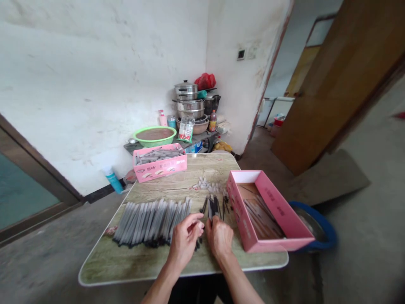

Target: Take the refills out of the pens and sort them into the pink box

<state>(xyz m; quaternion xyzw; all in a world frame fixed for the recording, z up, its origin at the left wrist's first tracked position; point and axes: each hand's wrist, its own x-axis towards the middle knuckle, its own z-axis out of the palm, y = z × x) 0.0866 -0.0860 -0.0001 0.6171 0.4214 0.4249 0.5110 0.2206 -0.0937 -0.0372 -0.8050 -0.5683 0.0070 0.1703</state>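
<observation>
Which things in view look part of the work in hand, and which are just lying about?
Likely in use, near the left hand and right hand:
row of pale tubes
slim dark sticks
small whitish pieces
far pink box
near pink box

Apparently just lying about:
green basin
stacked pots
red bag
drink bottle

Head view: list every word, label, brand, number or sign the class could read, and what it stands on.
"动", probably: second large character on the front of the far pink box; its other print is too blurred.
Near pink box, inner wall: dark characters, too blurred.
Red-capped bottle: label too small.
Plastic packet: too small.
Blue-and-white container on the floor: too blurred.
</observation>
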